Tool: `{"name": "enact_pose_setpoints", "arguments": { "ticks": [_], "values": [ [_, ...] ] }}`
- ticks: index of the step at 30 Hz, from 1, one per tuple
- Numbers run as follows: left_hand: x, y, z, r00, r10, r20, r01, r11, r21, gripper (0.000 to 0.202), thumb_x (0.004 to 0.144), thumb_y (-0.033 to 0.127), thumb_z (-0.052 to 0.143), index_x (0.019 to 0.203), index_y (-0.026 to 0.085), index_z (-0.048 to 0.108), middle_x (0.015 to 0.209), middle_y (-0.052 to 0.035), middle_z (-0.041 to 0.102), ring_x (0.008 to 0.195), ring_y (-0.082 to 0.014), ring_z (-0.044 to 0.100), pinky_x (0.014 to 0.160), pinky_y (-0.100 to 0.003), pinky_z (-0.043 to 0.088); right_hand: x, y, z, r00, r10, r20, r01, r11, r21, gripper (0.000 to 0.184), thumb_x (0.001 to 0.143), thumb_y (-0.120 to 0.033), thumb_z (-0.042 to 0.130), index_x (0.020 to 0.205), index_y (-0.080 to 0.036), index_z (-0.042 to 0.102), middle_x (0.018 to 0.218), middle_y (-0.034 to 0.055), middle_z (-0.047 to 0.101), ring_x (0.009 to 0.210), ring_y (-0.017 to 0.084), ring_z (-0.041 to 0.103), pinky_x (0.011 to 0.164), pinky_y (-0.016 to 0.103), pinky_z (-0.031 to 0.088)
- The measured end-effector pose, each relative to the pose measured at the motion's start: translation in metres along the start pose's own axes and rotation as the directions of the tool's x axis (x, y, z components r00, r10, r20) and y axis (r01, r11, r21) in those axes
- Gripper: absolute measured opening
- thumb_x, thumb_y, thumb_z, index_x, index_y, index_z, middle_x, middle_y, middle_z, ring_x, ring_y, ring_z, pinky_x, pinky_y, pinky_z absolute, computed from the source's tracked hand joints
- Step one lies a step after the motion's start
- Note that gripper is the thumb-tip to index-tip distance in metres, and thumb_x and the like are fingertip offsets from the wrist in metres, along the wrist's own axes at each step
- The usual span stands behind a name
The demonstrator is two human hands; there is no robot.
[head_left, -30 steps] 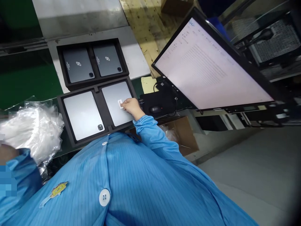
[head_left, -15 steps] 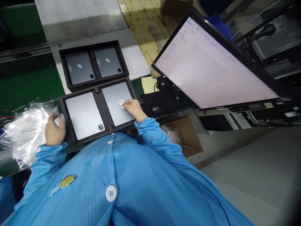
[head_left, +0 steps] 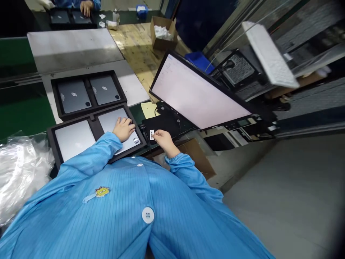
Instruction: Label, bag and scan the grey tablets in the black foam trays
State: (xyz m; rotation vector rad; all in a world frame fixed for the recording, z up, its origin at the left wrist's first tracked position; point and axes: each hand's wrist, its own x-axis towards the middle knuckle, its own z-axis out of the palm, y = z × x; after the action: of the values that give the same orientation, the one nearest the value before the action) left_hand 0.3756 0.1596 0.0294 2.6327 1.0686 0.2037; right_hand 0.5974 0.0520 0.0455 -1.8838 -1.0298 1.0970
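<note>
My right hand (head_left: 164,141) pinches a small white barcode label (head_left: 151,135) over the desk, beside the near black tray. My left hand (head_left: 124,129) rests with its fingers spread on the silver tablet (head_left: 108,122) in the right compartment of that tray (head_left: 96,128). The tablet's camera block shows at its lower right corner. In the left compartment lies another silver tablet (head_left: 74,141), partly covered by my left sleeve. A second black tray (head_left: 88,90) behind it holds two dark grey tablets (head_left: 72,95), backs up.
Clear plastic bags (head_left: 23,172) are heaped at the left. A monitor (head_left: 202,91) stands at the right, with a yellow note (head_left: 148,110) near its base. Below is an open cardboard box (head_left: 198,158). Across the table, another person's hand (head_left: 86,8) rests over a tray.
My left hand has moved from the plastic bags onto the right tablet. My right hand has drawn the label off that tablet to the right. The view has shifted, showing more of the far table.
</note>
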Motion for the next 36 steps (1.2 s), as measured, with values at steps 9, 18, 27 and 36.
{"name": "enact_pose_setpoints", "arguments": {
  "ticks": [9,18,27,36],
  "values": [
    [-0.006,-0.012,0.005,0.991,0.136,0.01,-0.133,0.981,-0.141,0.029,0.098,0.033,0.047,0.101,0.02,0.073,0.119,-0.0146,0.068,0.129,-0.031,0.055,0.127,-0.067,0.017,0.021,-0.01,0.012,1.0,0.006,0.022,-0.006,1.0,-0.028,0.019,0.072,-0.033,0.066,0.062,-0.021,0.055,0.051,-0.0059,0.055,0.047,0.01,0.046,0.049,0.021,0.035],
    [-0.053,-0.039,-0.031,0.895,0.011,-0.445,-0.092,0.983,-0.16,0.034,0.094,0.044,0.042,0.089,0.024,0.069,0.102,-0.0121,0.071,0.106,-0.0306,0.057,0.123,-0.061,0.028,0.037,-0.06,0.089,0.929,-0.044,0.367,0.121,0.975,-0.189,0.022,0.086,-0.022,0.076,0.068,-0.018,0.064,0.065,0.0022,0.071,0.052,0.011,0.063,0.052,0.019,0.048],
    [-0.085,-0.017,-0.021,0.926,-0.168,-0.339,0.086,0.966,-0.242,0.044,0.095,0.047,0.05,0.125,0.023,0.071,0.138,-0.014,0.067,0.14,-0.0347,0.05,0.128,-0.061,0.023,0.048,-0.073,0.089,0.927,-0.27,0.259,0.374,0.71,-0.596,0.02,0.092,-0.038,0.075,0.089,-0.019,0.073,0.096,0.013,0.078,0.096,0.027,0.073,0.083,0.032,0.053],
    [-0.196,0.004,-0.027,0.866,-0.494,0.072,0.498,0.845,-0.193,0.062,0.098,0.05,0.044,0.15,0.018,0.054,0.164,-0.0159,0.044,0.158,-0.033,0.033,0.127,-0.056,0.031,0.008,0.014,0.04,0.95,-0.242,0.198,0.297,0.895,-0.333,0.049,0.088,-0.041,0.073,0.129,-0.017,0.068,0.129,0.0169,0.072,0.115,0.03,0.071,0.102,0.043,0.056]
  ]
}}
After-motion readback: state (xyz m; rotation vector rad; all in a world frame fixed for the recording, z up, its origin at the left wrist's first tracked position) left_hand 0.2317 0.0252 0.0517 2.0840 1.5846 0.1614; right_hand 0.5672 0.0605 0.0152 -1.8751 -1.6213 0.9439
